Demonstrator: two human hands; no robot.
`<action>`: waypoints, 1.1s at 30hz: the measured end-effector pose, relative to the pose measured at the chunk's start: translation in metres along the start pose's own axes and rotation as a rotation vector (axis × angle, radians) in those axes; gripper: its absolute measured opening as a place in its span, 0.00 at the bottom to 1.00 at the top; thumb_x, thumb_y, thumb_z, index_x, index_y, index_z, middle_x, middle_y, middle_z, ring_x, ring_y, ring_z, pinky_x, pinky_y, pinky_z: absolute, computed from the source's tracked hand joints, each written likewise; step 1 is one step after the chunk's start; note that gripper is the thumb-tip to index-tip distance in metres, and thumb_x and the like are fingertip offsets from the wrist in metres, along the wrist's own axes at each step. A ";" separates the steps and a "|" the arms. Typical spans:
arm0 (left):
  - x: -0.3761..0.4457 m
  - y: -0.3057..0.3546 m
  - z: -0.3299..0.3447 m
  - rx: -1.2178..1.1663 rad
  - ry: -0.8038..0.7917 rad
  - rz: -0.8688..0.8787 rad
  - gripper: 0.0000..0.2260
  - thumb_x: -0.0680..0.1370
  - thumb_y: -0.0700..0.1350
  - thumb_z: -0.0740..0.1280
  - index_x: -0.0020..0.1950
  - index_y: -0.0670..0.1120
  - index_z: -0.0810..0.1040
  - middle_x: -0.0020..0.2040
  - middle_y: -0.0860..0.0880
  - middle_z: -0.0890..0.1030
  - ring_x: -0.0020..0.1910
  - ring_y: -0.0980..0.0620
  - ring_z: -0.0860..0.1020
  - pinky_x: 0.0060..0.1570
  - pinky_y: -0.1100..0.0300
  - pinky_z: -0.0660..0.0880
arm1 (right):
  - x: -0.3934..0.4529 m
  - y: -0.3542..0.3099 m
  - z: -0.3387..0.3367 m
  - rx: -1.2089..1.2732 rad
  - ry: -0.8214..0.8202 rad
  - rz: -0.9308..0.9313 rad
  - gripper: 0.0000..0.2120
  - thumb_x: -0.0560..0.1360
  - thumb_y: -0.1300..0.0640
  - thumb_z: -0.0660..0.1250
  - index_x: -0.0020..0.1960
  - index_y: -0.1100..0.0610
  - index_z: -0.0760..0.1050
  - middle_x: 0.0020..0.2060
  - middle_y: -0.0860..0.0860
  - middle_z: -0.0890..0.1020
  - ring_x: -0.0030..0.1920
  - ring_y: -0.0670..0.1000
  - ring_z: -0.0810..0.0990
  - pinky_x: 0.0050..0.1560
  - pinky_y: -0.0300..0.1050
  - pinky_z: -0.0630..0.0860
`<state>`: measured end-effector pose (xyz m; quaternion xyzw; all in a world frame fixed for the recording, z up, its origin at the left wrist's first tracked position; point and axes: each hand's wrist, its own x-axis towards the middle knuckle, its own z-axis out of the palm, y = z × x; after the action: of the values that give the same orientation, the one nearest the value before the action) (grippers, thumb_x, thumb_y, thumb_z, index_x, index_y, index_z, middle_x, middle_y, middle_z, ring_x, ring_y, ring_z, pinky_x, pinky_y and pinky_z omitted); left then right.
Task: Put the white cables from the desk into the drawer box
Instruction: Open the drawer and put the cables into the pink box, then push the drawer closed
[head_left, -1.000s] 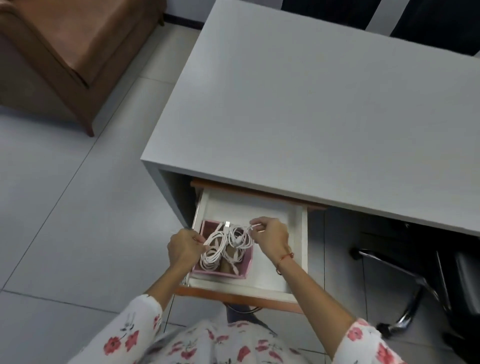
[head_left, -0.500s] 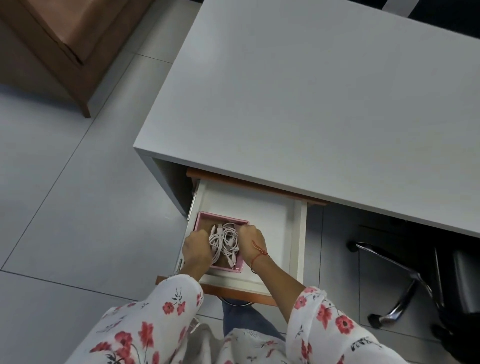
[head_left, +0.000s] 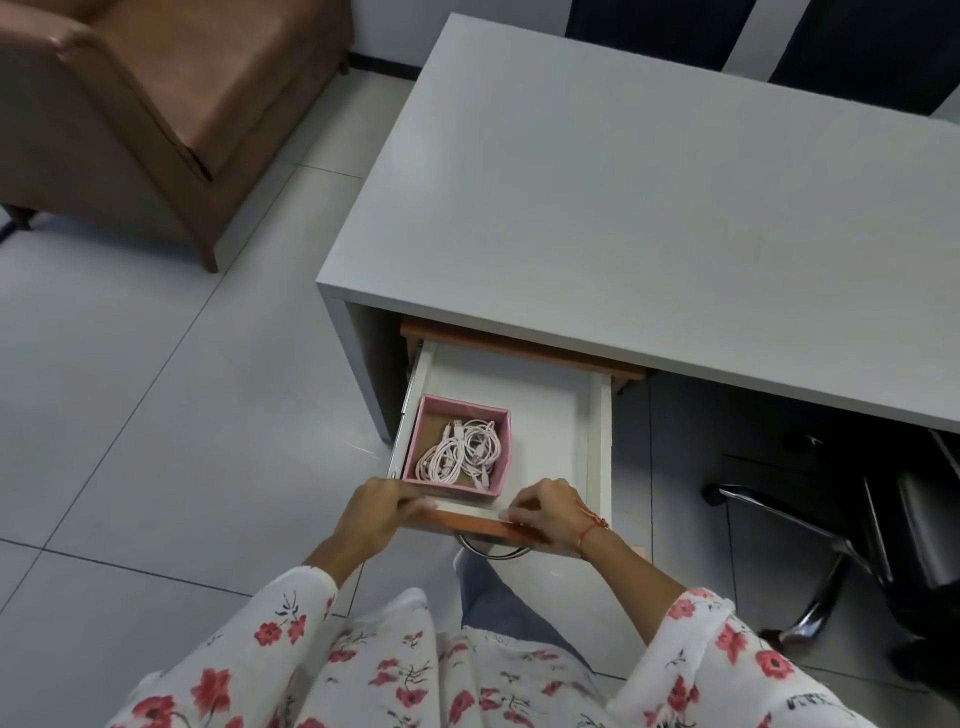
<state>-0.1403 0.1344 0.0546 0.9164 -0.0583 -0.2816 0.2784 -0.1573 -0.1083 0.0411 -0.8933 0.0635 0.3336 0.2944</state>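
Note:
The white cables (head_left: 462, 450) lie coiled inside a small pink box (head_left: 498, 483) at the front left of the open white drawer (head_left: 550, 415). The drawer sticks out from under the grey desk (head_left: 649, 208). My left hand (head_left: 379, 512) grips the left part of the drawer's orange front edge (head_left: 467, 521). My right hand (head_left: 550, 512) rests with curled fingers on the right part of that same edge. Neither hand touches the cables or the box.
A brown armchair (head_left: 156, 104) stands at the far left on the tiled floor (head_left: 130, 415). An office chair base (head_left: 831, 545) with chrome legs sits under the desk to the right. A metal ring handle (head_left: 491, 550) hangs below the drawer front.
Both hands have let go of the cables, left the pink box and moved back onto the drawer's front edge. The cables now rest loose in the box.

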 end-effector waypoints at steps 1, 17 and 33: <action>-0.008 -0.001 0.001 0.013 -0.023 0.041 0.16 0.75 0.52 0.68 0.59 0.47 0.82 0.58 0.47 0.84 0.54 0.48 0.81 0.57 0.60 0.76 | -0.007 0.005 0.001 -0.003 -0.010 -0.007 0.14 0.74 0.50 0.71 0.55 0.57 0.83 0.50 0.53 0.86 0.47 0.50 0.82 0.52 0.38 0.78; 0.070 0.010 0.001 0.828 0.112 0.287 0.39 0.74 0.44 0.72 0.78 0.48 0.53 0.80 0.44 0.51 0.79 0.41 0.50 0.75 0.37 0.50 | 0.027 0.022 -0.031 -0.489 0.332 -0.132 0.44 0.68 0.49 0.76 0.77 0.51 0.56 0.78 0.53 0.57 0.77 0.58 0.56 0.76 0.50 0.56; 0.226 0.055 -0.061 1.027 0.619 0.553 0.41 0.67 0.22 0.57 0.77 0.43 0.52 0.78 0.44 0.58 0.77 0.45 0.59 0.68 0.37 0.67 | 0.142 0.007 -0.130 -0.783 0.820 -0.215 0.39 0.60 0.70 0.74 0.70 0.55 0.71 0.63 0.54 0.80 0.61 0.57 0.80 0.59 0.60 0.76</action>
<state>0.0846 0.0578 0.0170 0.9226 -0.3358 0.1404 -0.1280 0.0222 -0.1758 0.0266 -0.9934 -0.0467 -0.0731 -0.0746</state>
